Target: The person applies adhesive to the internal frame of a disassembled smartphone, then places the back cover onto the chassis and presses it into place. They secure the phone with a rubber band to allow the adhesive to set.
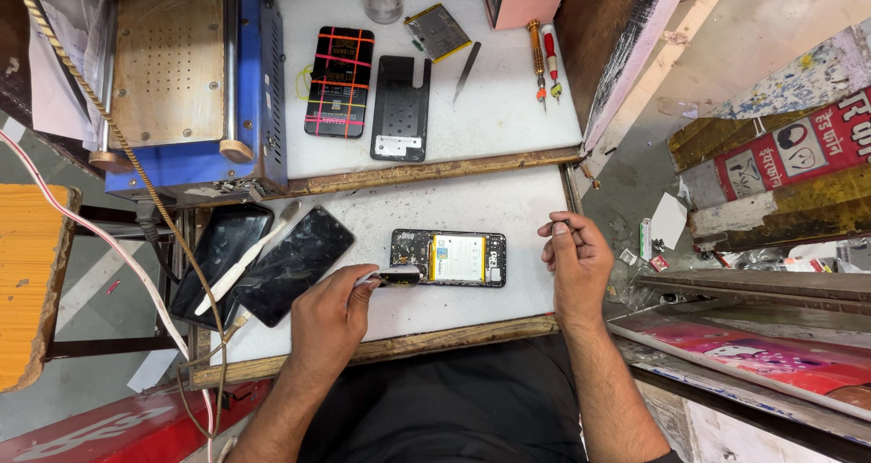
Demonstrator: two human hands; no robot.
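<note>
An opened phone (pixel 450 257) with its back off lies on the lower white shelf (pixel 508 200), its battery showing. My left hand (pixel 331 318) pinches a small dark part with a white end (pixel 392 278) against the phone's left end. My right hand (pixel 575 256) hovers just right of the phone, fingers curled around a thin dark tool (pixel 560 223) whose tip sticks out above the thumb.
Two dark phone screens (pixel 263 259) and a white stick lie at the left of the shelf. On the upper shelf are a blue heating machine (pixel 186 82), a taped phone (pixel 339 80), a black back cover (pixel 400 107), a loose battery (pixel 437 31) and screwdrivers (pixel 544 57).
</note>
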